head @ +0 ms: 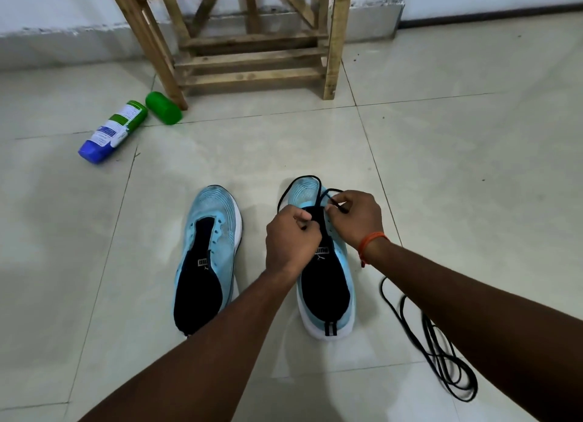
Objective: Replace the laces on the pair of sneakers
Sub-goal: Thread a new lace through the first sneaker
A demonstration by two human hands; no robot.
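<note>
lace (305,177) pinched by left hand (291,245), right hand (355,218) (threaded eyelet hidden)

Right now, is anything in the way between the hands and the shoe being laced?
No. The left hand and right hand pinch the lace right over the shoe; nothing visible lies between them. The bottle lies well off.

1 head-worn wide-angle view, facing forward and down, close above hands (325,229), tiled floor (473,169) beyond
</note>
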